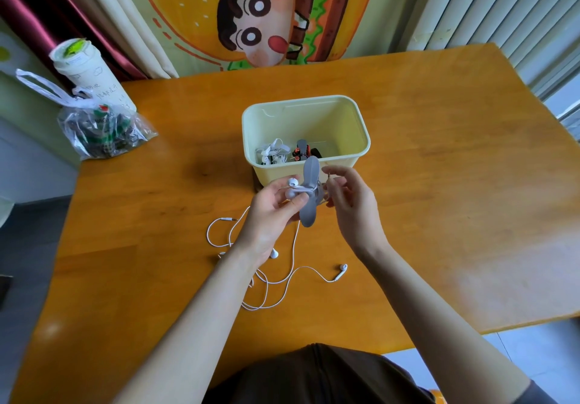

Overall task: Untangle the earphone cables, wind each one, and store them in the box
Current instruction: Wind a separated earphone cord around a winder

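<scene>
Earphone cable (303, 188) wraps grey winder (310, 168), left fingers (276, 193) clamped on it, right fingers (342, 173) pinching cable.

Left hand (272, 207) around grey winder (310, 180) and white earbuds (292, 186), right hand (350, 198) in a pinch on their cable (304, 188), near box (353, 157).

Open surface (455, 184) right of the box (282, 173), whose right half looks free; loose cable (295, 243) sprawls nearside, bag (103, 133) and cup (91, 74) block far left

left hand (271, 212): fingers (288, 207) curled, gripping | right hand (353, 206): fingertips (339, 172) pinching | 2 forearms extended forward
</scene>
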